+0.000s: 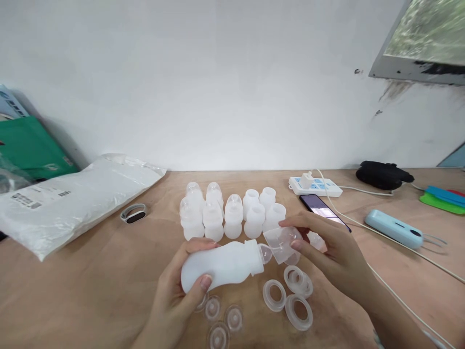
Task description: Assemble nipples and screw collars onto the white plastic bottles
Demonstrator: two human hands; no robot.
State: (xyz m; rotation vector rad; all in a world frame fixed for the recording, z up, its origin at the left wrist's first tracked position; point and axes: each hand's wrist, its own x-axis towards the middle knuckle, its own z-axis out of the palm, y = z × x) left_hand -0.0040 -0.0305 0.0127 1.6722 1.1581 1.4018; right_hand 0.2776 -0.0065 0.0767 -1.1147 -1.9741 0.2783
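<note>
My left hand (185, 281) is wrapped around a white baby bottle (225, 264), tilted on its side with its neck to the right. A collar ring and a clear nipple (266, 253) are fitted on its mouth. Between the fingers of my right hand (327, 242) is a clear bottle cap (281, 242), its open end facing the nipple and a little apart from it. Below lie several translucent collar rings (274, 295) and several clear nipples (233, 318). Behind stand capped bottles (213, 220) and several open-necked bottles (255, 219).
A white plastic parcel (87, 194) and a fitness band (133, 213) lie left. To the right are a power strip (316, 185), a phone (323, 209), a light-blue device (393, 229), a black case (384, 174) and a cable running across the table.
</note>
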